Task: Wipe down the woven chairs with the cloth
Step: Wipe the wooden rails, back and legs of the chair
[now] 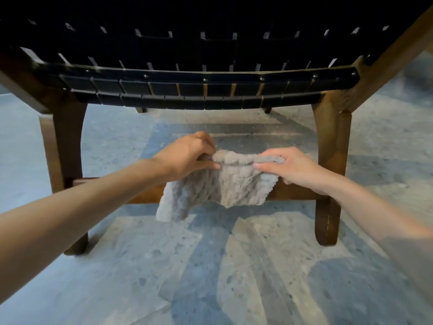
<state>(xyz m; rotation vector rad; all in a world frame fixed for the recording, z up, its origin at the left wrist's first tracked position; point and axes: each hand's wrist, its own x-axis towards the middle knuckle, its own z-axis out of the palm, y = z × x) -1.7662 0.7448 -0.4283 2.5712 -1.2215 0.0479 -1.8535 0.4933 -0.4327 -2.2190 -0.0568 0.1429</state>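
A woven chair [203, 90] with black straps and a dark wooden frame fills the upper half of the view, seen from low down. Below its woven edge I hold a grey fluffy cloth [225, 184] between both hands. My left hand [187, 156] pinches the cloth's top left edge, fingers curled round it. My right hand [295, 167] grips the top right edge. The cloth hangs down in front of the chair's low wooden crossbar [293, 193], and its lower left corner droops furthest.
Two wooden legs stand on either side: one at the left [63, 165], one at the right [330, 174]. The floor [210, 277] is speckled grey-blue stone with striped shadows. Two more chair feet show further back under the seat.
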